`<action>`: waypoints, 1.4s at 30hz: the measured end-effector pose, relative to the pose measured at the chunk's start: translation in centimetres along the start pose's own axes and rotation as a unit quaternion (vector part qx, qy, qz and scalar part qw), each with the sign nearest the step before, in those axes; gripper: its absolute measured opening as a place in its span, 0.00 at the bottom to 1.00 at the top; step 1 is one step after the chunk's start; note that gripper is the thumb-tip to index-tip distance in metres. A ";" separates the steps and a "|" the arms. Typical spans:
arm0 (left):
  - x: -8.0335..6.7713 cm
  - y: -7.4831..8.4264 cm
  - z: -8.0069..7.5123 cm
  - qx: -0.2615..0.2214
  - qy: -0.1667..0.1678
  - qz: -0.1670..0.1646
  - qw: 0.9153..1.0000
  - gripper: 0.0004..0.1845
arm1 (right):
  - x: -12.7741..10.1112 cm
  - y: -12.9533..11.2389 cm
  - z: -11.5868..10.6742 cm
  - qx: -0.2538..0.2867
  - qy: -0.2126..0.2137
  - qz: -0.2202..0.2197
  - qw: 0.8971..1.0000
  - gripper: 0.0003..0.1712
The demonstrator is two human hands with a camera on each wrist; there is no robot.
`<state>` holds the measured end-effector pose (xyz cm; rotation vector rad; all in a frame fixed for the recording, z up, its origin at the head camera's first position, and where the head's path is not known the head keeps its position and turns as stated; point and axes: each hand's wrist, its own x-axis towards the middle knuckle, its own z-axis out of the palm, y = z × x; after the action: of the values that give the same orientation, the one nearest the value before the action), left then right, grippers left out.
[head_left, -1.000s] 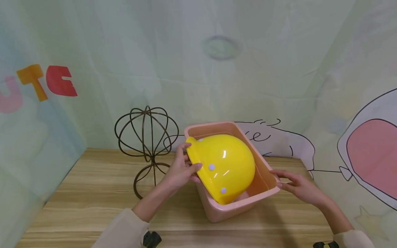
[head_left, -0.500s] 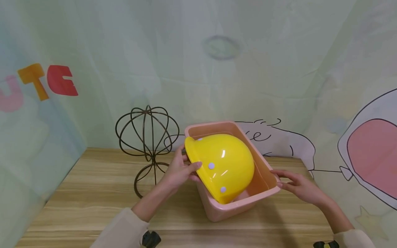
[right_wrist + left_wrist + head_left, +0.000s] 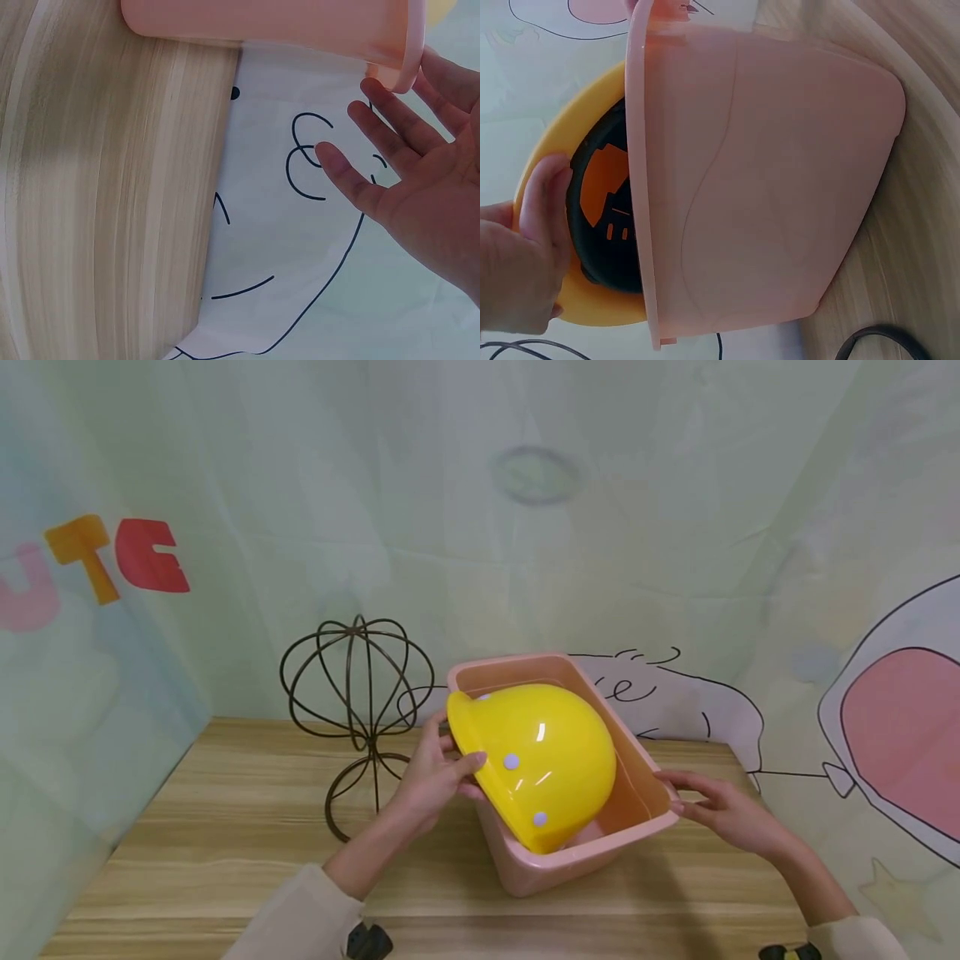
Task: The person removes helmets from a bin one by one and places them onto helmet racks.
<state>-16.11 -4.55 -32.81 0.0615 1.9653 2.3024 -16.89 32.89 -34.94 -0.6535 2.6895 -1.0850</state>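
Note:
A glossy yellow helmet [image 3: 558, 735] with pale round studs leans tilted inside a pink plastic bin [image 3: 517, 877], its brim sticking out over the left rim. With thumb on top and fingers beneath, my left hand [image 3: 435, 772] grips that brim. Dark padding [image 3: 604, 195] lines the helmet's inside in the left wrist view. My right hand [image 3: 723, 814] pinches the bin's right front corner between thumb and fingers. Several of its fingers [image 3: 394, 135] spread below the rim in the right wrist view. The bin hides the helmet's lower part.
Left of the bin stands a dark wire rack [image 3: 356, 685] with a round cage top and ring base. The wooden table [image 3: 225, 827] ends at a printed cloth backdrop [image 3: 337, 527] behind and at the sides.
My left fingers have slipped lower under the brim, which shows more of its edge. The helmet has shifted very slightly. My right hand and the bin have stayed put.

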 end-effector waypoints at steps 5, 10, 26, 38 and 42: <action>-0.3 0.2 0.1 0.005 0.005 0.015 1.000 0.35 | 0.1 0.0 0.1 -0.002 -0.003 -0.007 1.000 0.24; -0.6 0.9 0.0 0.015 0.004 0.035 0.999 0.35 | 0.1 0.1 0.0 0.002 -0.003 -0.007 1.000 0.24; -1.6 3.1 -1.0 0.007 0.010 0.074 0.997 0.33 | -0.1 -0.1 0.0 -0.001 0.003 -0.021 1.000 0.23; -2.2 4.9 -1.3 -0.009 0.026 0.091 0.996 0.33 | -0.1 0.1 0.1 0.006 0.005 -0.019 1.000 0.24; -2.2 5.5 -1.5 -0.008 0.038 0.092 0.995 0.33 | -0.1 0.1 0.1 0.017 0.003 -0.018 1.000 0.24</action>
<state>-14.40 -7.10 -27.49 0.1624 2.0586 2.4679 -16.79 32.95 -35.10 -0.6958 2.6681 -1.1423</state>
